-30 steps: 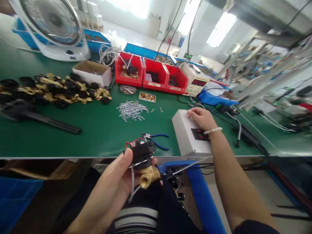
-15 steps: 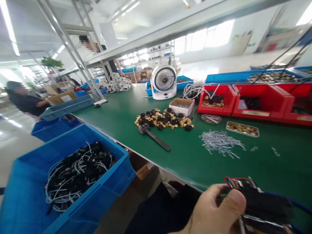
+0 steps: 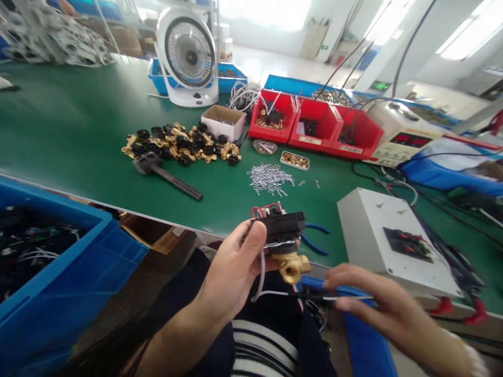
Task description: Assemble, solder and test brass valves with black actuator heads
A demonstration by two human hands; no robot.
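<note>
My left hand (image 3: 231, 272) grips a valve (image 3: 283, 243) with a black coil block on top and a brass body below, held over my lap just in front of the green table's edge. Red wires stick out of the block's top. A white cable (image 3: 275, 293) runs from the valve to my right hand (image 3: 369, 301), whose fingers are pinched on it and on thin black leads low at the right. Blue-handled pliers (image 3: 314, 238) lie on the table right behind the valve.
A white tester box (image 3: 377, 230) with red switches sits at the right. On the green table (image 3: 78, 141) lie a heap of brass and black valve parts (image 3: 181, 144), a black tool (image 3: 167, 173), metal clips (image 3: 269, 178), red bins (image 3: 314, 123), a fan (image 3: 188, 55). A blue crate (image 3: 58, 262) of wired coils stands at the left.
The view swung left to the blue crate and back to the valve. My right hand left the tester box and now pinches the valve's cable. The left hand kept holding the valve.
</note>
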